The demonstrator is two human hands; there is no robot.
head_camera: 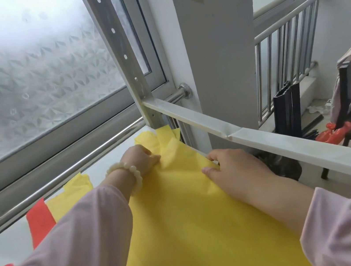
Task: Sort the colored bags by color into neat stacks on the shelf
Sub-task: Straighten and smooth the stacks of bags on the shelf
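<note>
Thin, flat yellow bag [184, 219] spread at the far right corner of the white shelf [109, 160], handles toward the corner. Left hand [141, 161] and right hand [233, 167] pressing on it, fingers open. Two red bags [39, 221] at the left edge.

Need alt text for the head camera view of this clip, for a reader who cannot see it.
Both hands press flat on a yellow bag spread on a white shelf by a frosted window: the left hand, wearing a bead bracelet, near the handles, the right hand at the bag's right edge. Red bags lie to the left.
</note>
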